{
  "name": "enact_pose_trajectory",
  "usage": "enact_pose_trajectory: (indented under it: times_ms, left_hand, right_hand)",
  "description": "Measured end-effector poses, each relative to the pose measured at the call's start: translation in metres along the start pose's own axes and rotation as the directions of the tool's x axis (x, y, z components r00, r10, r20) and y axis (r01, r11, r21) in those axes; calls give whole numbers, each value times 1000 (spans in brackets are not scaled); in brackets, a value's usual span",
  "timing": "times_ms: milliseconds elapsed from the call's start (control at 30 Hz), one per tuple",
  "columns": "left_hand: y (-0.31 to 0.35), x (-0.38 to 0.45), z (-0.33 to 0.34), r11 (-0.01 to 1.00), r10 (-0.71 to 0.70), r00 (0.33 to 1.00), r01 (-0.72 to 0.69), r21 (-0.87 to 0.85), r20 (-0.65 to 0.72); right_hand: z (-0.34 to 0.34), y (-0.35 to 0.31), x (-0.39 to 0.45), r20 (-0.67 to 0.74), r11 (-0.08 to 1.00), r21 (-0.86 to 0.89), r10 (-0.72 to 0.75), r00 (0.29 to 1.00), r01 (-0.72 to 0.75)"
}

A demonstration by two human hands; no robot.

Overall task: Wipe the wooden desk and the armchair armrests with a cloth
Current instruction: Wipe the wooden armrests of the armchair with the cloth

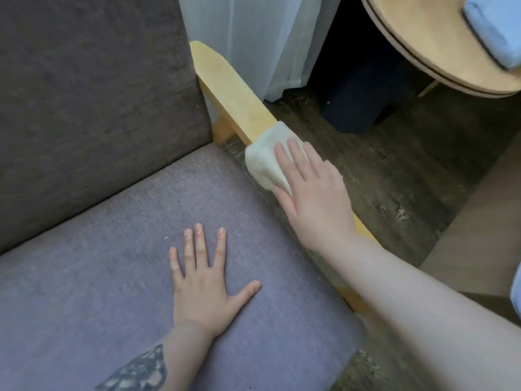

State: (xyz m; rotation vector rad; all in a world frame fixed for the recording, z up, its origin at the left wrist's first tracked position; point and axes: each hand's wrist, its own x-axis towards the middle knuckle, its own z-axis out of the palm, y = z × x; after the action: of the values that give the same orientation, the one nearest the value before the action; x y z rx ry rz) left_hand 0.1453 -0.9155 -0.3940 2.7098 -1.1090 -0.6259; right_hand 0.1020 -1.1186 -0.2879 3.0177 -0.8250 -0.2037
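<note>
A light wooden armrest [231,91] runs along the right side of a grey-purple armchair. A white cloth [263,159] is draped over the armrest about halfway along it. My right hand [313,193] presses flat on the cloth, fingers pointing toward the chair back, thumb wrapped over the inner side. My left hand [203,280] rests flat on the seat cushion [98,277], fingers spread and holding nothing. The front part of the armrest is hidden under my right forearm.
The chair's dark grey backrest [93,94] fills the upper left. A sheer white curtain [253,38] hangs behind the armrest. A round wooden table [423,38] with a light-blue object [496,26] on it stands at top right, above a dark wood-pattern floor [394,170].
</note>
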Motion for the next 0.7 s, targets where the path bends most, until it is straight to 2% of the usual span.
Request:
enact_pose_trajectory:
  times_ms: [100,167,233,367,433,500,600,700]
  left_hand:
    - [-2,-1,0,999,12,1000,-12,-35,-7]
    - [-3,-1,4,998,29,999,-29,-49,-18]
    - [-5,-1,10,997,45,998,-47,-60,-42]
    - [-8,0,17,997,71,996,-73,-34,-62]
    - [-9,-1,18,997,75,995,-76,-18,-67]
    - [-8,0,18,997,76,995,-77,-8,-67]
    - [-8,0,18,997,72,996,-73,-2,-61]
    - [-7,0,17,998,61,997,-61,3,-51]
  right_hand:
    - [1,24,-65,74,999,26,22,997,-24]
    - [3,26,-68,109,999,29,37,993,-41]
    - [0,15,-34,91,999,34,8,996,-11]
    - [-3,-28,94,12,1000,-13,-21,1000,21]
    - [-9,-52,149,43,1000,-9,4,999,-4]
    - [-10,-61,162,47,1000,-1,11,999,-11]
    - [-6,-32,96,-34,999,-31,-38,999,37]
    - [2,13,-42,-1,1000,4,5,1000,-5]
